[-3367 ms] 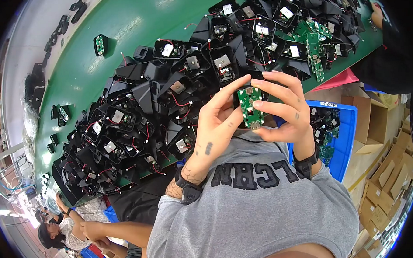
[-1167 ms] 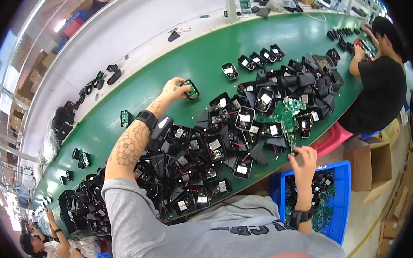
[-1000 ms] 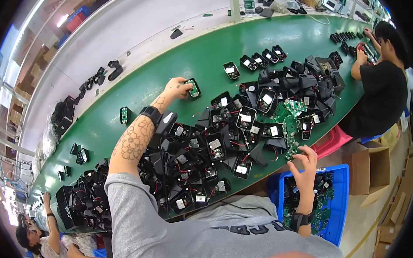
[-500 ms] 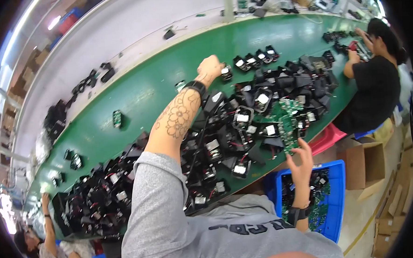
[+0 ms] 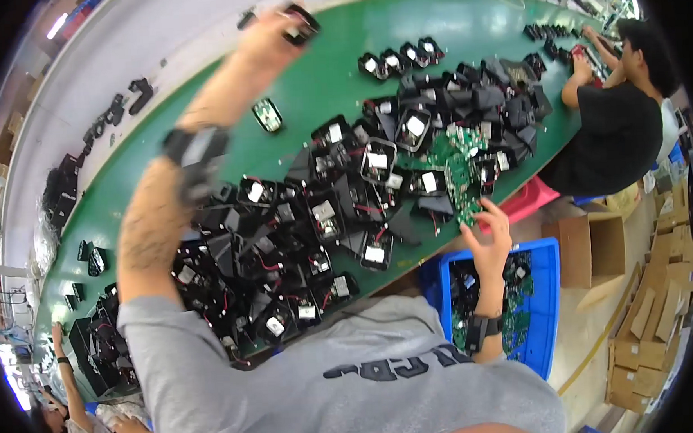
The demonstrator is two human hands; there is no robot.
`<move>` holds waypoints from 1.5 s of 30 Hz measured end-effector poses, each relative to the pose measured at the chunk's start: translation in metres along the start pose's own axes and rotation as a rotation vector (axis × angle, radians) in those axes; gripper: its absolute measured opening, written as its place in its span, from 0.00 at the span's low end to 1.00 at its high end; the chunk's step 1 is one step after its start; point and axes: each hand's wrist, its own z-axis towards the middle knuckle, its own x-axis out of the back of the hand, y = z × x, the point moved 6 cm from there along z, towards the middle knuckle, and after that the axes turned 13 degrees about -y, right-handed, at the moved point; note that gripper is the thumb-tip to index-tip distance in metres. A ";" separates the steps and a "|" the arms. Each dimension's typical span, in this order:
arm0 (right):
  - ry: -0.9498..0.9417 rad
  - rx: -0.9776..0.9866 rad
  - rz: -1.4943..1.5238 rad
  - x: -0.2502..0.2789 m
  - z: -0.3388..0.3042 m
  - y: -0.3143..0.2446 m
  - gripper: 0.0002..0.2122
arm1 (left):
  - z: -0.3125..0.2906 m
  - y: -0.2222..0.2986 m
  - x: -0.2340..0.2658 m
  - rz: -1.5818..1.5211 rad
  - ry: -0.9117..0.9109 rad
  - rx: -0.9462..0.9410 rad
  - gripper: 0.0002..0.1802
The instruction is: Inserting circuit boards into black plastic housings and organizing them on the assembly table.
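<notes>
1. Casing (image 5: 299, 23) in black sits in the left hand (image 5: 269, 37), gripped from one side, by the far edge of the table (image 5: 384, 28); blur hides whether it touches the surface or is just above it
2. Fingers and thumb probably do best on the outer wall, clear of whatever lies inside the shell; their exact places are too smeared to tell
3. The right hand (image 5: 490, 236) has thumb and forefinger spread, at the table's near edge, just beside the lower end of the green circuit boards (image 5: 457, 167); I cannot tell whether a fingertip touches them
4. A slack touch there seems wise, since a tug could drag the stacked boards toward that edge
5. A board-fitted casing (image 5: 267, 115) lies between the far edge and the heap of black casings (image 5: 415, 127), so the left forearm and its bulky wristband (image 5: 196, 155) should be lifted well over both
6. A row of four casings (image 5: 392, 62) stands toward the far edge; for any piece set down, a flat, unhurried landing apart from its neighbours looks safest
</notes>
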 end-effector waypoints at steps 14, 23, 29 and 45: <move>0.015 0.179 0.538 0.002 0.016 -0.046 0.17 | -0.270 -0.065 -0.188 -0.535 0.212 0.619 0.23; -0.412 0.322 1.067 -0.040 0.019 -0.120 0.20 | -0.265 -0.099 -0.202 -0.327 0.103 0.495 0.32; -0.536 0.357 0.969 -0.049 0.018 -0.130 0.20 | -0.268 -0.102 -0.202 -0.298 0.066 0.480 0.33; -0.560 0.577 0.641 -0.038 0.015 -0.148 0.21 | -0.265 -0.104 -0.196 -0.318 0.067 0.457 0.32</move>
